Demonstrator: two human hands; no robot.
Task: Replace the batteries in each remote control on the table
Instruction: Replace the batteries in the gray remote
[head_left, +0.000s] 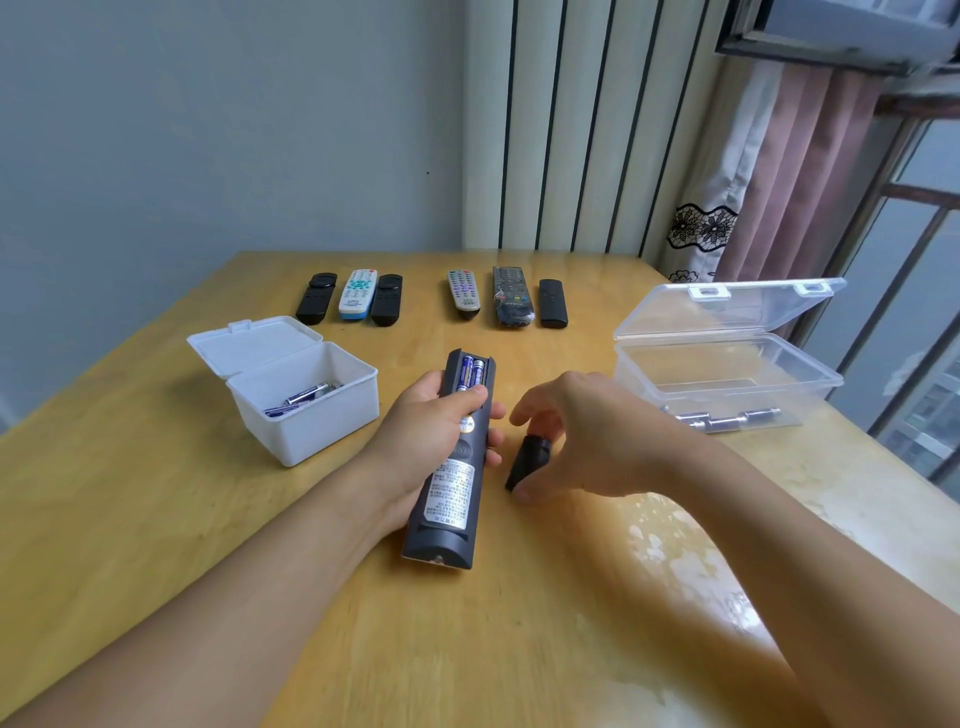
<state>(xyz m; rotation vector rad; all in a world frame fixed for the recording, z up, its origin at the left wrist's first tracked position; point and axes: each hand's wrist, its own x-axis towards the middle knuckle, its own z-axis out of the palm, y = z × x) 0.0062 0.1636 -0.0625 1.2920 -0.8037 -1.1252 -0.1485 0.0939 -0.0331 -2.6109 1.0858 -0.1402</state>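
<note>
Boxes stand on either side of the wooden table (156, 519). A white box (306, 410) with its hinged lid tipped back sits toward the left edge and holds a few loose batteries (304, 397) in its bottom. A clear plastic box (727, 379), lid also up, sits near the right edge; some metal-coloured batteries (727, 421) show low at its front wall, though whether they lie inside or just in front of it I cannot tell.

Between the two boxes the left hand (431, 431) grips a dark remote (452, 467) turned back side up, fingers wrapped round its body and thumb across it. Its battery bay is uncovered at the far end, with two blue batteries (471, 376) seated side by side. Just to its right, the right hand (576, 431) pinches the black battery cover (530, 460) between thumb and fingers, low over the tabletop.

The near half of the table, under the forearms, is open wood, with a pale worn patch toward the right edge. Along the far edge lie six more remotes in two groups of three: black (316, 299), white and blue (357, 293) and black (387, 300) on the left; grey (463, 293), dark (511, 297) and small black (552, 303) on the right. A curtain (769, 171) and window bars close off the right side.
</note>
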